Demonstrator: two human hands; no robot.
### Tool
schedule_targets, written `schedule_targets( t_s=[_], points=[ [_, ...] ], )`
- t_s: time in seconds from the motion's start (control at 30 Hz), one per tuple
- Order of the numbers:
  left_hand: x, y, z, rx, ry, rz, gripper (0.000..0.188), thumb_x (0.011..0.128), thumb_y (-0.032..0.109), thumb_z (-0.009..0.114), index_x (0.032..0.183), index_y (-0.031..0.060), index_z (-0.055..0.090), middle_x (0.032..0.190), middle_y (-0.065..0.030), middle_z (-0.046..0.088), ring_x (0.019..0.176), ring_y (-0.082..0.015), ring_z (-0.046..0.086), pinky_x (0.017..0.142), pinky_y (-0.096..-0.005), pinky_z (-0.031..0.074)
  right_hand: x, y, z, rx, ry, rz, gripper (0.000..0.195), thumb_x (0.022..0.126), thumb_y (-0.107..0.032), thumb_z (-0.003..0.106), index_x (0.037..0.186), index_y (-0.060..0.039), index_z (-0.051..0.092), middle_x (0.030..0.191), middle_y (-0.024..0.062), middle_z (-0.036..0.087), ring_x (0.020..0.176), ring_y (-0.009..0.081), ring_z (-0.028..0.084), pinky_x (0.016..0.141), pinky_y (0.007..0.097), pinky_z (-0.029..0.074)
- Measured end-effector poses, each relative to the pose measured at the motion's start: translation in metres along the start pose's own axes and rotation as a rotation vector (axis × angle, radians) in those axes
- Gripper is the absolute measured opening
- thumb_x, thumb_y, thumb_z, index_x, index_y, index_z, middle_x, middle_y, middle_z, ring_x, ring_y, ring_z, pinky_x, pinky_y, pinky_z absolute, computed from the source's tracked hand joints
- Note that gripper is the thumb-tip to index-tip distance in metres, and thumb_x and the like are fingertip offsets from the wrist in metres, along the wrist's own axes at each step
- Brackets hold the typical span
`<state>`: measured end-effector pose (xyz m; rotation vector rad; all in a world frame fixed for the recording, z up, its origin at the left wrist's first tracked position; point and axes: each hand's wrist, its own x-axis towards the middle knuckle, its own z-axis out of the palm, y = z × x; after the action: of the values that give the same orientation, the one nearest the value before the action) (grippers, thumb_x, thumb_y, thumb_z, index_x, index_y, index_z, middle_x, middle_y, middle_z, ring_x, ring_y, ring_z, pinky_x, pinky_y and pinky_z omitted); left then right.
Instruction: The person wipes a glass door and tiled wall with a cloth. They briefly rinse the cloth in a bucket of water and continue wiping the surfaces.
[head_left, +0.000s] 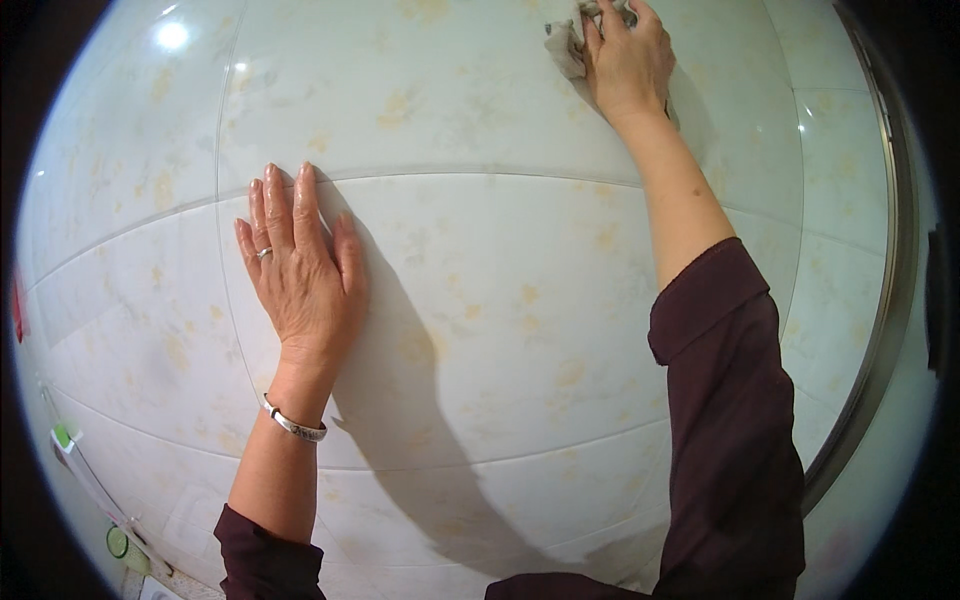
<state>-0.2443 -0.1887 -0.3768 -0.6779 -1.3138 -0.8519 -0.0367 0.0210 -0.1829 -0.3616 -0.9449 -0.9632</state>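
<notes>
A pale tiled wall (487, 300) with yellow and grey mottling fills most of the head view. My right hand (630, 64) is stretched up at the top right, gripping a crumpled greyish cloth (566, 49) against the tiles. Part of that cloth is hidden beneath the fingers and cut off by the upper rim. At left, my left hand (304, 255) rests on the wall with its fingers apart and nothing in it. Its fingertips reach a horizontal tile joint. A ring (264, 253) is on one finger and a silver bangle (296, 426) circles the wrist.
A dark metal frame edge (889, 247) runs down the right side. Low at the left, a rail (97, 484) crosses the side wall, with a green container (118, 541) below it. A red item (18, 307) shows at the far left rim.
</notes>
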Motion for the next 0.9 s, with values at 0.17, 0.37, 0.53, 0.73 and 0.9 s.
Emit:
schedule_targets(
  t_s=[0.17, 0.37, 0.53, 0.73, 0.9],
  points=[
    [0.0, -0.002, 0.001, -0.002, 0.001, 0.003, 0.051, 0.098, 0.024, 0.045, 0.147, 0.0129, 0.037, 0.153, -0.0151, 0.032, 0.146, -0.0293, 0.023, 0.119, -0.0471, 0.011, 0.006, -0.007, 0.004, -0.047, 0.068, 0.024, 0.022, 0.095, -0.019, 0.05, 0.113, -0.0117, 0.06, 0.1, 0.0134, 0.058, 0.091, 0.0254, 0.057, 0.075, 0.0341, 0.048],
    [0.002, -0.003, -0.004, 0.001, -0.027, 0.005, 0.051, 0.097, 0.023, 0.045, 0.147, 0.0122, 0.037, 0.154, -0.0154, 0.032, 0.146, -0.03, 0.023, 0.119, -0.0457, 0.012, 0.009, -0.018, -0.017, 0.479, -0.054, 0.01, 0.016, 0.095, -0.015, 0.052, 0.107, -0.0065, 0.057, 0.092, 0.0107, 0.059, 0.081, 0.0221, 0.057, 0.071, 0.0351, 0.05],
    [0.003, -0.011, -0.007, 0.016, -0.038, 0.02, 0.051, 0.098, 0.023, 0.045, 0.146, 0.011, 0.037, 0.154, -0.0159, 0.032, 0.145, -0.0301, 0.023, 0.119, -0.0456, 0.013, 0.002, -0.026, -0.021, 0.616, -0.231, -0.051, 0.027, 0.089, -0.027, 0.064, 0.113, -0.0164, 0.067, 0.117, 0.007, 0.065, 0.11, 0.0316, 0.058, 0.099, 0.0401, 0.045],
    [0.002, -0.021, -0.002, -0.055, -0.035, -0.024, 0.053, 0.099, 0.024, 0.044, 0.148, 0.0067, 0.031, 0.154, -0.0166, 0.03, 0.144, -0.0322, 0.024, 0.118, -0.0464, 0.015, -0.021, -0.081, -0.033, 0.761, -0.145, -0.356, 0.049, 0.084, -0.049, 0.063, 0.112, -0.0097, 0.069, 0.121, 0.0114, 0.063, 0.117, 0.0274, 0.057, 0.104, 0.0452, 0.041],
    [-0.003, -0.02, 0.006, -0.438, 0.193, -0.01, 0.058, 0.099, 0.025, 0.047, 0.148, 0.0019, 0.029, 0.154, -0.0227, 0.024, 0.142, -0.0352, 0.026, 0.115, -0.0447, 0.022, -0.038, -0.162, -0.055, 0.936, -0.159, -0.637, 0.046, 0.084, -0.044, 0.064, 0.115, -0.011, 0.068, 0.128, 0.008, 0.059, 0.126, 0.0229, 0.05, 0.112, 0.0429, 0.034]
  ],
)
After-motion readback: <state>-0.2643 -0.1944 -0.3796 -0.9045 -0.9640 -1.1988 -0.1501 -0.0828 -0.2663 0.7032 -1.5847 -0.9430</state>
